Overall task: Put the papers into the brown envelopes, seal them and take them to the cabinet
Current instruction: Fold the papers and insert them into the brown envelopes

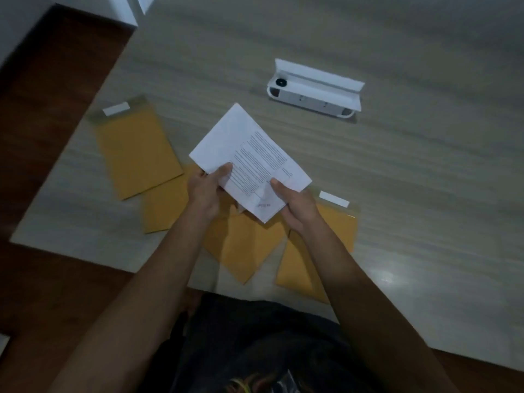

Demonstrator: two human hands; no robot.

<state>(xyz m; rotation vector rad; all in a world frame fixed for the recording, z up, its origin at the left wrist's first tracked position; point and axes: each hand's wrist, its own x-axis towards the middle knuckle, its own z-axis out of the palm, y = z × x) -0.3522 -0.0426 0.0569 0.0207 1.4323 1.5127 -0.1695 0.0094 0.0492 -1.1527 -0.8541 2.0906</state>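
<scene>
Off at the left, a brown envelope [136, 148] lay flat on the bench [425, 194], its flap open with a white seal strip showing, and a second envelope [164, 205] was tucked partly under its near corner. Moving in, the left hand [207, 191] pinched the near-left edge of the papers [252, 163], thumb on top and fingers curled beneath. The sheets, folded and printed side up, hung above the bench over two more envelopes [243, 245]. The right hand [295, 205] gripped the near-right edge the same way, thumb pressed on the print. Thin, light stuff, I judged: floppy, quick to crease, so a hold at both edges seemed wise to keep it flat for sliding in. Under the right forearm lay another envelope [300, 268], flap open with its strip exposed. Further back on the right sat a white box [314, 89], lid up. No envelope looked filled yet, I reckoned; the job seemed barely begun.
</scene>
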